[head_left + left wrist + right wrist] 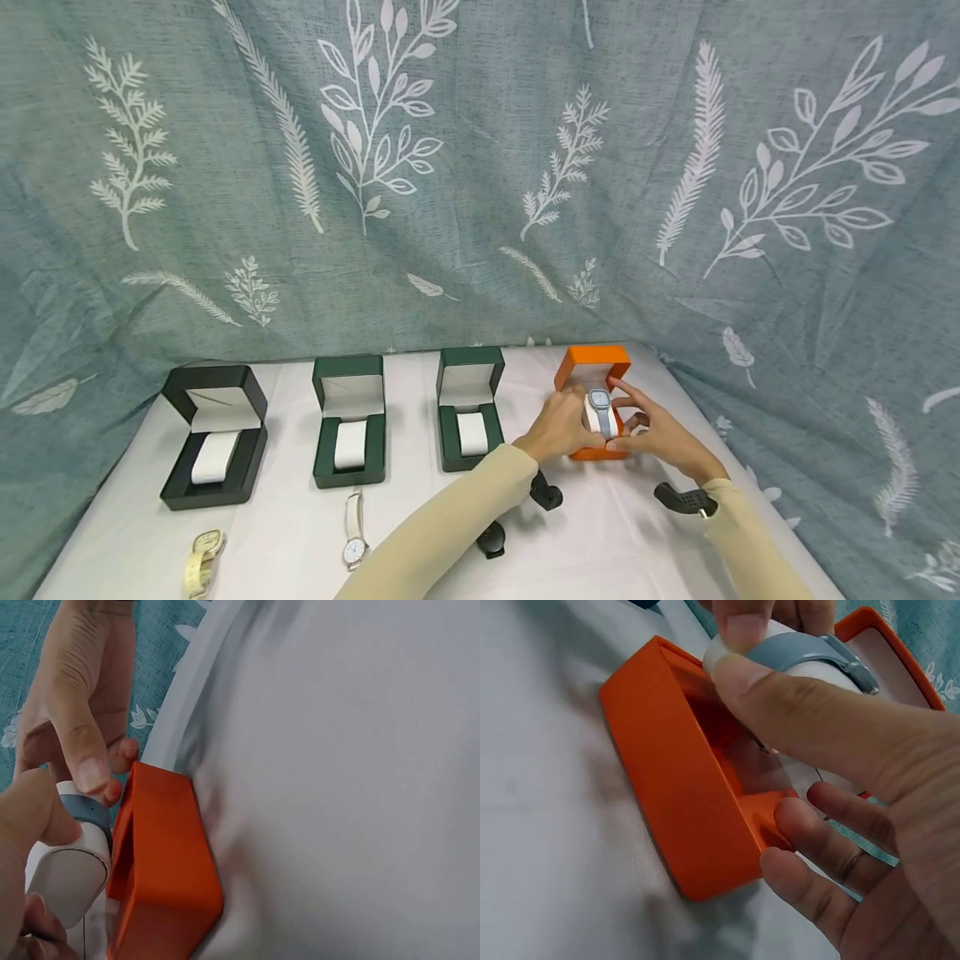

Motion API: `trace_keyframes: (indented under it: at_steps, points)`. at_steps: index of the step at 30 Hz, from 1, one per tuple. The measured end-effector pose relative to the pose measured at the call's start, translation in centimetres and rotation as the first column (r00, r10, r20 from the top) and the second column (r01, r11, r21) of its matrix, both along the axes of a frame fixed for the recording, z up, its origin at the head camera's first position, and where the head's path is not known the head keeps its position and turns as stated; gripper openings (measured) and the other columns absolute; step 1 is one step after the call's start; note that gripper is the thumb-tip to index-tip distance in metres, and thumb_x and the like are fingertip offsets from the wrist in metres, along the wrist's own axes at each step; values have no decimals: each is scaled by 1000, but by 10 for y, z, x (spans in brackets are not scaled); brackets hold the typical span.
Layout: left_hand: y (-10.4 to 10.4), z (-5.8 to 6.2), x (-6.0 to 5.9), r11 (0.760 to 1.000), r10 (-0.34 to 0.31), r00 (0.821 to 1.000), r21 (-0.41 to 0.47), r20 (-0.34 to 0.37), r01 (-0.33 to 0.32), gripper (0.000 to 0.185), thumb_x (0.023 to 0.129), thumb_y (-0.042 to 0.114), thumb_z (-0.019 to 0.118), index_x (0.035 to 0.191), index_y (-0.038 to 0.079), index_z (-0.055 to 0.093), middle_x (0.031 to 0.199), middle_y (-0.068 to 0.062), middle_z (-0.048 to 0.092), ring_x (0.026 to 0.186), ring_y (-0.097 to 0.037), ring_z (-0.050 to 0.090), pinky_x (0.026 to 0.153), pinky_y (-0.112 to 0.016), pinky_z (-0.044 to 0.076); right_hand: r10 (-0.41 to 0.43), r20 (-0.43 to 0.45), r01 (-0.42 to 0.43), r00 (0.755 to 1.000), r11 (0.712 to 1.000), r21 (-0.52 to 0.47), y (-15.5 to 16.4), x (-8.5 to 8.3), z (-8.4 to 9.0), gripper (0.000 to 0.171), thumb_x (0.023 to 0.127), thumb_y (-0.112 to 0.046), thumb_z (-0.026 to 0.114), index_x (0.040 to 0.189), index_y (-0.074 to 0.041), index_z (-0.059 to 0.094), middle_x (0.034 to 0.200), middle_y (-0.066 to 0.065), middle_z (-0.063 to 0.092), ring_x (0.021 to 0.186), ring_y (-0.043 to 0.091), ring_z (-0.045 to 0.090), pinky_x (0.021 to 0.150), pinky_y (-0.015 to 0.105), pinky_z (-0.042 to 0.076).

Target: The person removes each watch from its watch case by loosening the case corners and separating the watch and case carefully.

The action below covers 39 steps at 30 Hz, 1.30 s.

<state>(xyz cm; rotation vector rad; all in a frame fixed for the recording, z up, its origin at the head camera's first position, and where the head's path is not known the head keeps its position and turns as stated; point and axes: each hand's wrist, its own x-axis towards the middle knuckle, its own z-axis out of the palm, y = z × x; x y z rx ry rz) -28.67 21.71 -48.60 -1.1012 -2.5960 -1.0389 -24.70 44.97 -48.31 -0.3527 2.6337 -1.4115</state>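
A watch with a blue-grey strap (599, 408) is wrapped around a white cushion (71, 881). My left hand (558, 425) grips this cushion from the left, thumb toward its lower end. From the other side my right hand (660, 433) holds it, with the thumb on the cushion's end in the right wrist view and the other fingers spread. The orange box (600, 358) stands with its lid raised right behind and below the cushion. In the right wrist view, part of the orange base (682, 780) shows an uncovered hollow. My left palm is mostly hidden there.
Left of the orange box stand two open green boxes (348, 367) (471, 357) and an open black box (213, 379), each with a white cushion. In front lie a cream watch (202, 562), a pale-strapped watch (354, 533) and a black watch (492, 540). A patterned curtain (480, 167) hangs behind.
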Motion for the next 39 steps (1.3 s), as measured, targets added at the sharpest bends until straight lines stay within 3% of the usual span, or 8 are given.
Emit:
trace_keyframes:
  at_steps: [5,10,19,24,32,35,39]
  points:
    - [-2,3,2,1000,-31,999,4,12,31,52,76,47,91,99,12,61,79,7,52,62,-4,50,56,-13,40,28,4,-28,1000,1000,15,-6,-1,4,110,81,-20,91,166,-30,22,132,19,54,95,32,60,73,36,55]
    - [-4,7,3,1000,-22,999,-10,27,22,64,73,47,93,116,9,64,88,7,60,70,-4,55,62,-12,42,76,-6,-75,997,997,25,-10,-4,8,99,86,-18,86,165,-27,26,125,17,57,107,35,56,81,34,55]
    - [-10,7,1,995,-94,996,11,-6,94,67,81,45,88,131,10,61,107,5,65,81,-6,59,70,-14,44,68,42,-64,997,994,-90,-9,-2,6,89,87,-17,85,161,-23,35,146,16,47,127,37,51,90,37,55]
    - [-18,3,-6,990,-143,989,6,27,143,70,85,42,85,143,13,58,126,6,65,90,-12,65,73,-17,44,48,89,-33,995,986,-162,-9,-1,4,92,86,-12,85,161,-19,32,150,17,43,132,34,51,91,37,54]
    - [-27,-3,-12,983,-186,977,11,104,186,74,87,41,83,148,10,53,113,-2,70,72,-6,51,64,-17,40,75,128,-44,989,972,-229,-13,-1,3,91,88,-10,83,162,-26,31,165,12,23,148,46,29,98,39,51]
    - [-28,-4,-13,980,-199,973,36,121,196,70,87,39,84,144,9,56,104,-3,71,66,-4,50,60,-16,40,89,127,-58,988,972,-229,-13,-1,3,93,89,-10,82,163,-31,29,166,11,18,148,46,28,99,42,51]
    - [-28,-3,-14,978,-207,972,47,115,202,63,86,38,85,137,10,60,96,-3,72,61,-3,51,57,-16,41,103,126,-70,987,967,-243,-14,-2,2,93,91,-9,80,164,-30,27,165,12,22,146,46,32,98,44,51]
